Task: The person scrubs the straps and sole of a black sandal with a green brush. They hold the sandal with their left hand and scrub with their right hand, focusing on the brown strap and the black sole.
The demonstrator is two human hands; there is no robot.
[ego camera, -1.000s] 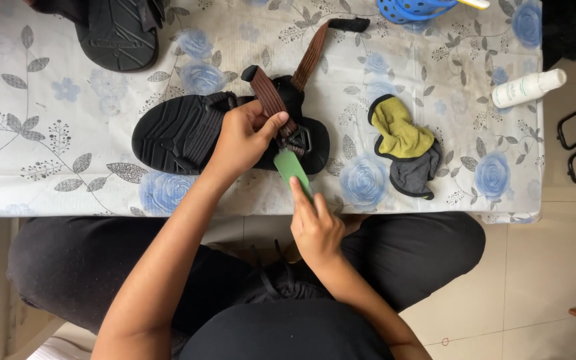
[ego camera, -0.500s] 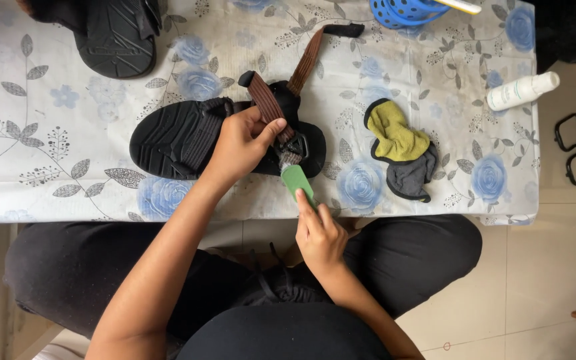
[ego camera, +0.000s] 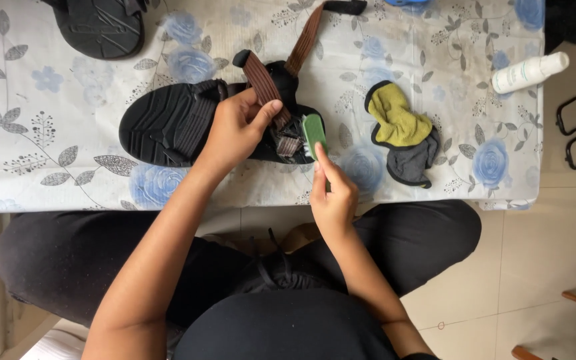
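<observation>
The person is sitting at a low table covered with a floral cloth (ego camera: pixel 48 87), working over a black sandal (ego camera: pixel 168 123) that is lying across the middle of the cloth. The left hand (ego camera: pixel 235 130) is closing thumb and fingers on a brown strap (ego camera: pixel 265 87) and lifting it up off the sandal's heel end, while the right hand (ego camera: pixel 331 197) is wrapping around the handle of a small green brush (ego camera: pixel 313 132), index finger lying along its back, bristles pressing at the strap's anchor just beside the left fingertips. Risks as I am judging them: the brush head is working very close to the left thumb, so a slip on a wet or slick strap could be raking bristles across the knuckles. The sandal is being steadied only by the pull on the strap; a hard stroke could be sliding it toward the near table edge, which is close by. The second long strap (ego camera: pixel 305 40) is trailing loose toward the far side and could be snagging. A yellow and grey cloth (ego camera: pixel 401 133) is lying just to the right of the brush, apart from it, and a white bottle (ego camera: pixel 528 72) is lying on its side near the right edge of the table, where a bump to the cloth might be rolling it off. The other sandal (ego camera: pixel 101 27) is resting upside down at the far left corner, well apart from the work.
</observation>
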